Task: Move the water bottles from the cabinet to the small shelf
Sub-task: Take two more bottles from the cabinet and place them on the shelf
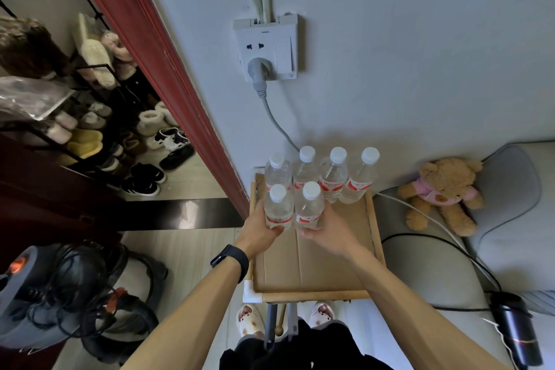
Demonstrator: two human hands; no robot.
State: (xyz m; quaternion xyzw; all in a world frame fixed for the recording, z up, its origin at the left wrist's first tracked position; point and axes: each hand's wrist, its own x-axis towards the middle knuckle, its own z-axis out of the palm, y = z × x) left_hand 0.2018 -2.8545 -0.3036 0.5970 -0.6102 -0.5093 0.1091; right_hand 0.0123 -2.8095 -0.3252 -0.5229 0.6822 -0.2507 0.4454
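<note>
Left hand (260, 232), fingers curled round the front-left bottle (278, 208), holds it upright at the left edge of the small shelf (377, 228). Right hand (328, 234) grips the front-right bottle (309, 204), the two bottles touching, over the shelf's front half. Back row of four bottles (332, 182) stands along the shelf's wall-side edge; a teddy bear (443, 194) lies right of the shelf.

A white socket (265, 49) sits on the pale wall (420, 39). Left of it runs a red door frame (156, 48), a shoe rack (90, 117) beyond; lower right, a teddy bear (441, 192) lies on grey cushions (510, 183).
</note>
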